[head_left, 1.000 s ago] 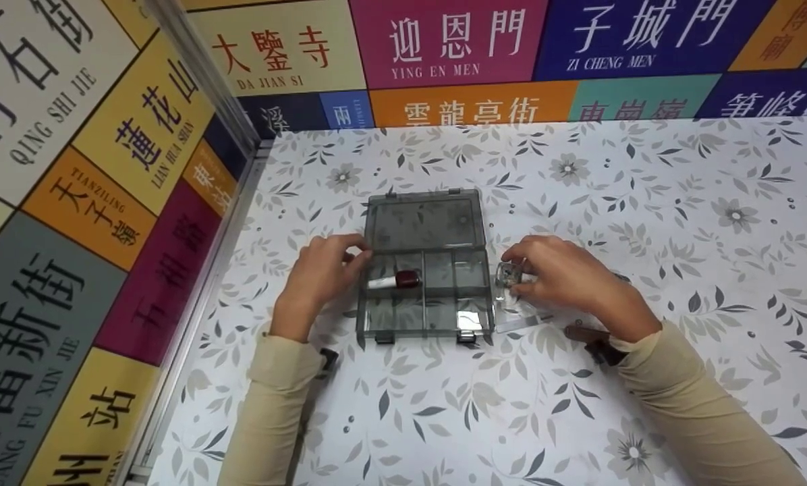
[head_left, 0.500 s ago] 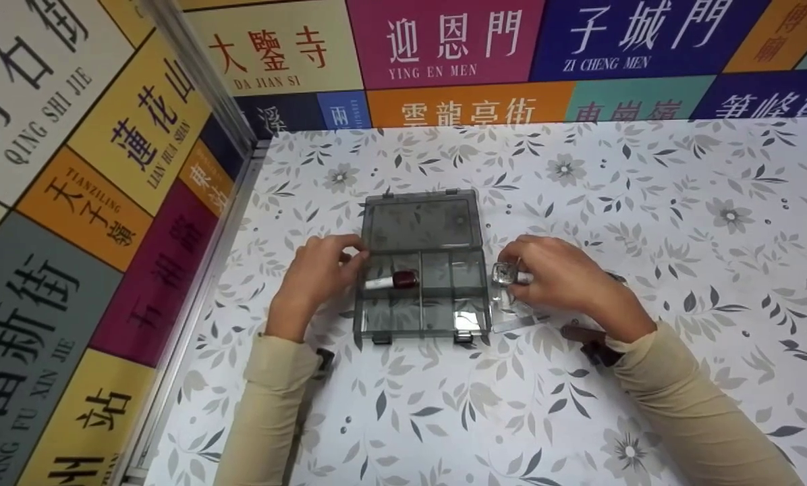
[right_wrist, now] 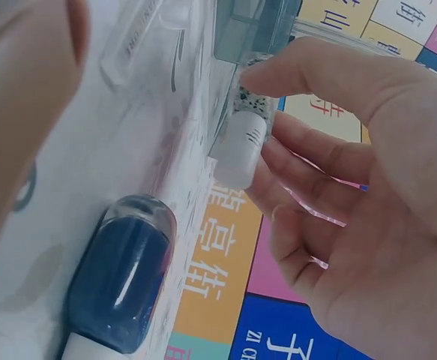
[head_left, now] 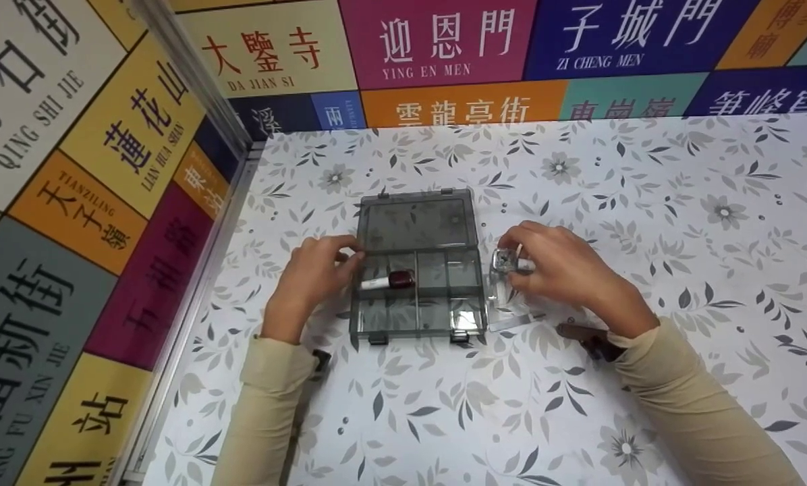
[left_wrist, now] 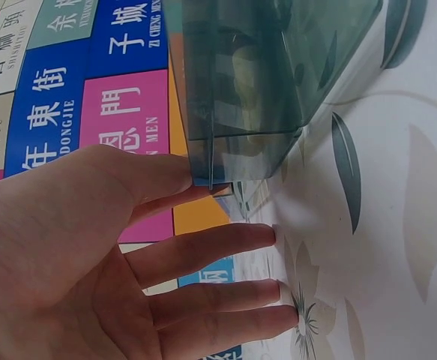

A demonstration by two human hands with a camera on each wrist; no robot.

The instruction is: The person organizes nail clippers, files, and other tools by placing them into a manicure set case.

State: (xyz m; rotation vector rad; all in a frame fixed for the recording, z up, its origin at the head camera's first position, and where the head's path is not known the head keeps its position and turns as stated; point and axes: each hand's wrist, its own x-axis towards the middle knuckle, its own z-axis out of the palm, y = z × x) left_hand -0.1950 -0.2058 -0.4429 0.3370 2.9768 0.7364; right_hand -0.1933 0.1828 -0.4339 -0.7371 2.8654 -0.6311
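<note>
A smoky see-through compartment box point(head_left: 417, 270) lies with its lid folded back. At its left edge my left hand point(head_left: 314, 273) pinches the wall by the hinge between thumb and index finger; the other fingers point(left_wrist: 211, 247) extend straight in the left wrist view. A dark red nail polish bottle point(head_left: 401, 279) with a white cap lies in the left compartments. My right hand point(head_left: 555, 266), just right of the box, holds a clear nail polish bottle point(right_wrist: 255, 97) with dark speckles and a white cap point(right_wrist: 240, 150), its glass close to the box wall.
A blue nail polish bottle point(right_wrist: 121, 274) lies near the right hand in the right wrist view. A clear plastic piece with lettering point(right_wrist: 143, 37) lies beside the box. Flowered cloth point(head_left: 680, 283) covers the table; printed panels point(head_left: 444, 40) stand behind and left.
My right hand has raised and turned the speckled bottle slightly beside the box. The left hand stays at the box edge, and the head view has shifted a little.
</note>
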